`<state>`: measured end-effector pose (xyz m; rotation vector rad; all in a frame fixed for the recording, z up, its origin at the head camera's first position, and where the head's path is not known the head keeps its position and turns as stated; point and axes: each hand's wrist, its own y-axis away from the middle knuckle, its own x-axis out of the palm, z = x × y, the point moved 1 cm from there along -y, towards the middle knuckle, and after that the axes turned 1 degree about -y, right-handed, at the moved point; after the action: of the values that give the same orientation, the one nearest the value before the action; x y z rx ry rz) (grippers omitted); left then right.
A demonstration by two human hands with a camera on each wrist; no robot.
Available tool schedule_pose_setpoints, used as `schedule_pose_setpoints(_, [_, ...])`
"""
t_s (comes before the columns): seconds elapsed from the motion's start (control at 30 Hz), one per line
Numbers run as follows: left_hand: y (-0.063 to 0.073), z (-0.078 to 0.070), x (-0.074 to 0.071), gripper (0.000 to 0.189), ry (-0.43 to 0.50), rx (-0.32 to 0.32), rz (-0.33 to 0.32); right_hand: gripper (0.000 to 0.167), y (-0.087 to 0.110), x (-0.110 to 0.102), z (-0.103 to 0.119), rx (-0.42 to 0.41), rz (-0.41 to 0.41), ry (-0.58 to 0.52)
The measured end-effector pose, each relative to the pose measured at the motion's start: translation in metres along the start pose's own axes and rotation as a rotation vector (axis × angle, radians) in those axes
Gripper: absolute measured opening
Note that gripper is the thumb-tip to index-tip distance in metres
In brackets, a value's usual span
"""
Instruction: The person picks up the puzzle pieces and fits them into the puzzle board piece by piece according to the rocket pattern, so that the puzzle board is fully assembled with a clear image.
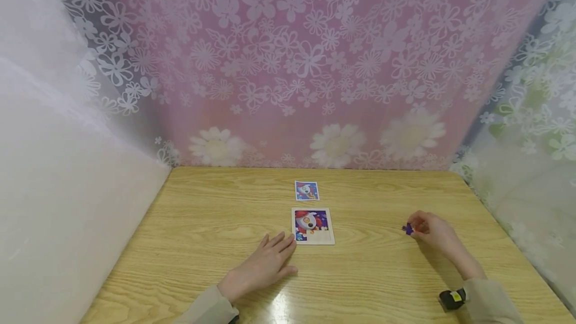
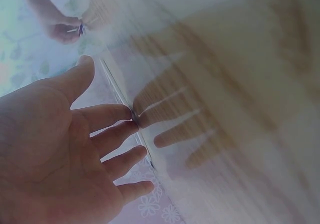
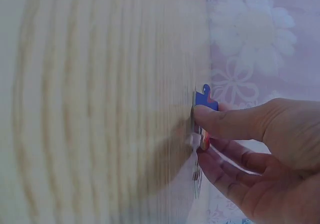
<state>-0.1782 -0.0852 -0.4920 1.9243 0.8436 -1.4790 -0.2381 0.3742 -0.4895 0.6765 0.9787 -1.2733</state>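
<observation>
A square jigsaw puzzle in a white frame (image 1: 333, 240) lies near the middle of the table, showing a white-faced cartoon figure on purple. Its lower right part is bare white. My left hand (image 1: 265, 264) has its fingers spread and straight, with fingertips right at the frame's lower left corner; the left wrist view shows the palm (image 2: 45, 144). Well to the right, my right hand (image 1: 434, 234) pinches a purple-blue jigsaw piece (image 1: 409, 229) between thumb and fingers, low over the table. In the right wrist view, a rounded tab shows on this blue piece (image 3: 206, 98).
A small square picture card (image 1: 307, 191) with a similar cartoon lies just behind the puzzle. The wooden table (image 1: 216, 214) ends at a pink flowered curtain (image 1: 279, 89) at the back, with a pale wall (image 1: 67, 164) on the left. A dark band (image 1: 452, 299) sits at my right wrist.
</observation>
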Motion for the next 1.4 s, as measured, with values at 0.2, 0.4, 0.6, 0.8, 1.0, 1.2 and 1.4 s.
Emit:
schedule_pose_setpoints(0.2, [0.0, 0.0, 0.001, 0.067, -0.002, -0.002, -0.002, 0.014, -0.001, 0.0, 0.01, 0.0, -0.052, -0.058])
schedule_pose_setpoints(0.4, [0.001, -0.001, 0.0, 0.067, 0.007, -0.013, 0.004, 0.02, -0.006, 0.001, 0.023, -0.007, -0.106, -0.161])
schedule_pose_setpoints(0.6, [0.001, -0.001, 0.0, 0.067, 0.006, -0.016, 0.006, 0.025, -0.014, 0.002, 0.037, 0.016, -0.084, -0.277])
schedule_pose_setpoints(0.8, [0.001, -0.002, -0.002, 0.067, 0.016, -0.014, 0.01, 0.027, -0.022, 0.005, 0.053, 0.001, -0.065, -0.331])
schedule_pose_setpoints(1.0, [0.003, -0.003, -0.004, 0.067, 0.015, -0.006, 0.002, 0.025, -0.034, 0.015, 0.063, -0.024, -0.062, -0.376])
schedule_pose_setpoints(1.2, [0.003, -0.004, -0.004, 0.067, 0.011, -0.008, 0.009, 0.023, -0.047, 0.026, 0.078, -0.047, -0.029, -0.414])
schedule_pose_setpoints(1.4, [0.002, -0.004, -0.004, 0.067, 0.012, -0.02, 0.019, 0.02, -0.055, 0.04, 0.098, -0.067, -0.003, -0.449])
